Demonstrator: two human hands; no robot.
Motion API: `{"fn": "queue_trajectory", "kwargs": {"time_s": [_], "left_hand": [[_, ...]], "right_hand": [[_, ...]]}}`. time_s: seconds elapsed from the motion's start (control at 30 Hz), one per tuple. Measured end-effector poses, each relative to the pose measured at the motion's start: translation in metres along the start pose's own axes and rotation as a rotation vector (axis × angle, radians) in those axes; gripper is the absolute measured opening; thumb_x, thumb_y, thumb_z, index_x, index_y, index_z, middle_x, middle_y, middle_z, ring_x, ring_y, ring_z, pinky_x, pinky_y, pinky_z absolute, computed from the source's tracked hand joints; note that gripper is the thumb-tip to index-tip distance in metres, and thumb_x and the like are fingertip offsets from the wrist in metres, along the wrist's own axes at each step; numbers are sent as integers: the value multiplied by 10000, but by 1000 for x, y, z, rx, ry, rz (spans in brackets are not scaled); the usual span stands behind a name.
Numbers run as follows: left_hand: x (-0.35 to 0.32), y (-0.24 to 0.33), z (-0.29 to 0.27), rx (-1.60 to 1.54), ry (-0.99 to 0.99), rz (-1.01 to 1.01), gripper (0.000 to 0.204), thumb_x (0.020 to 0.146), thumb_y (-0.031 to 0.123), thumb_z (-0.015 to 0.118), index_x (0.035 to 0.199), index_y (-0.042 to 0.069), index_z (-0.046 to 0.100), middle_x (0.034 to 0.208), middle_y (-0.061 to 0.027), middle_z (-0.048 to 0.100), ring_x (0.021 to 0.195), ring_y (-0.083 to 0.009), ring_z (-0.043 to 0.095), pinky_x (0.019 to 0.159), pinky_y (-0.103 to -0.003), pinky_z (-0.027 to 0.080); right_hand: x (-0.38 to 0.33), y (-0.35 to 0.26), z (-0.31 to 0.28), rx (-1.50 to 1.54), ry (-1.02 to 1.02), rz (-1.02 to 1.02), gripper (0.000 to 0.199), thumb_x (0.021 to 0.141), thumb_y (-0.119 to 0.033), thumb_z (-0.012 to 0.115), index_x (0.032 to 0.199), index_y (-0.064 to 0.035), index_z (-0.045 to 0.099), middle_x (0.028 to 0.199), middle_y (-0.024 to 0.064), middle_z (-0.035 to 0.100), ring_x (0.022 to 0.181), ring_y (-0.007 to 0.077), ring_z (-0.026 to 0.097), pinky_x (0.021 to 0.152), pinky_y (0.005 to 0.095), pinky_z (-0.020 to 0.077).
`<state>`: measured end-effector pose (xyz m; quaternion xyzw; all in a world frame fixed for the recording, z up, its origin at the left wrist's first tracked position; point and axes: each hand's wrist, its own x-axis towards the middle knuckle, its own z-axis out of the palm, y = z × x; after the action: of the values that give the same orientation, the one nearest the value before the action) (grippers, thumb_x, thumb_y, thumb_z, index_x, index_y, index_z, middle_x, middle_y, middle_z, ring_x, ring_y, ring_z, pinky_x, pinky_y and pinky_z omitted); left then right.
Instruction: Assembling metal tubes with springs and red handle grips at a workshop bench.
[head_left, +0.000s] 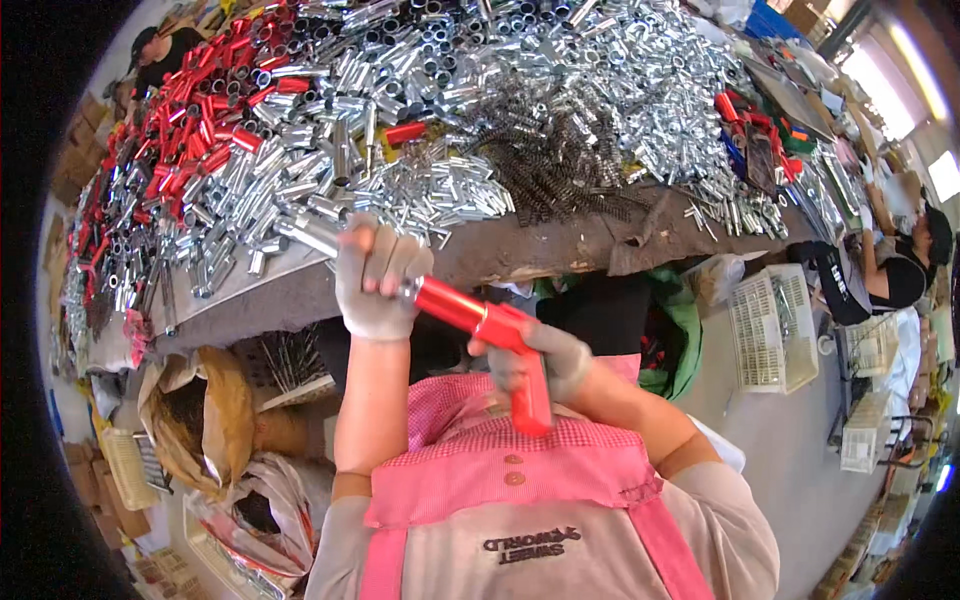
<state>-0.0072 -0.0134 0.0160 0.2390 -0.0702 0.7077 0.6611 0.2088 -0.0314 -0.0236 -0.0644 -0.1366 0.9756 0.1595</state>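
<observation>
In front of my chest, my right hand point(545, 362) grips a red pistol-shaped tool point(455, 305) by its handle, with its barrel slanting up to the left. My left hand point(385, 275) wears a pale glove, like the right, and is closed around a shiny silver metal tube point(312, 232). The tube sticks out past the fingers toward the table. At the other side of that hand, a silver end meets the barrel's tip; whether they are joined I cannot tell. Both hands are slightly blurred, just off the table's near edge.
Heaped silver tubes point(430, 90), dark springs point(560, 150) and red parts point(200, 125) cover the table point(400, 262). Sacks point(205, 420) stand below at left; a white plastic crate point(770, 330) is at right. One person point(170, 55) is far left, another point(895, 265) at right.
</observation>
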Motion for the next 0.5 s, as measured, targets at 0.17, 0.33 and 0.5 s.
{"fn": "queue_trajectory", "kwargs": {"time_s": [0.17,0.33,0.5], "left_hand": [[6,-21,27,339,846,114,219,891,315,600,915,101,560,560,68,337,559,-85,402,617,-316,400],[-7,-15,8,39,48,18,160,905,238,584,839,99,540,490,68,337,443,-55,356,612,-259,410],[15,-28,8,275,804,71,222,907,306,581,896,91,523,591,38,408,565,-127,444,789,-346,439]], "right_hand": [[-3,-7,2,-515,79,-129,537,809,-338,665,1181,10,495,739,22,553,715,152,558,711,341,463],[3,16,9,-26,38,-48,673,774,-386,699,1253,22,461,775,47,582,771,161,587,790,315,468],[4,-24,28,-1372,434,-383,484,790,-172,696,1200,-9,499,829,68,651,736,160,639,682,304,507]]}}
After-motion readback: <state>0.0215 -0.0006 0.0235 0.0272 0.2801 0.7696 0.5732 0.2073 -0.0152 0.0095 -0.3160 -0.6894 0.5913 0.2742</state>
